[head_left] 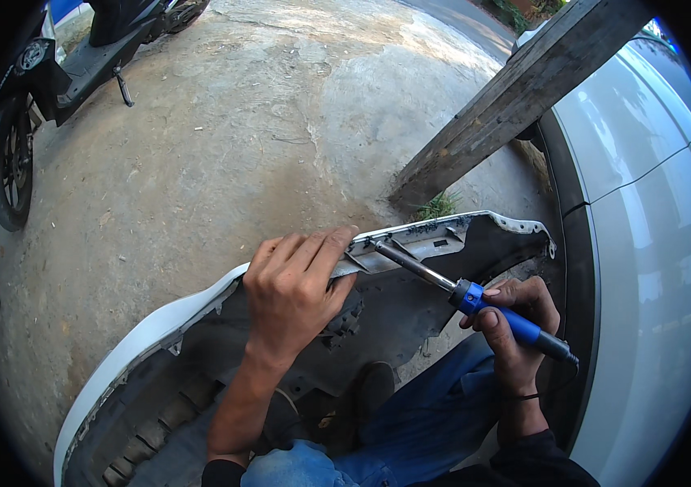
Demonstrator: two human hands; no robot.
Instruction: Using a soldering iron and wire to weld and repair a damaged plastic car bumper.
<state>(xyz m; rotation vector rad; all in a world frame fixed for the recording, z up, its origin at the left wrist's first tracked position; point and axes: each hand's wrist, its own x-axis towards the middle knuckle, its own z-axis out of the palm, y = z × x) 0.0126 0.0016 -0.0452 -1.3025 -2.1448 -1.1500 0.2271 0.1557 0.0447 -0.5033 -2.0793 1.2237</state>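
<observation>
A white car bumper [141,347] stands in front of me, its dark inner side turned toward me. My left hand [295,280] is closed over its upper edge, fingers on the far side and thumb on the near side. In my right hand [516,329] is a soldering iron [475,302] with a blue handle and a metal shaft. Its tip meets the bumper's pale inner flange just right of my left fingers. Dark, rough marks run along the flange there. A black cord leaves the handle's end and passes by my right wrist.
A white car [646,195] stands close on the right. A wooden post [516,105] leans up beyond the bumper, with a grass tuft [439,205] at its foot. A motor scooter [61,77] is parked at the far left on the rough concrete ground [199,162].
</observation>
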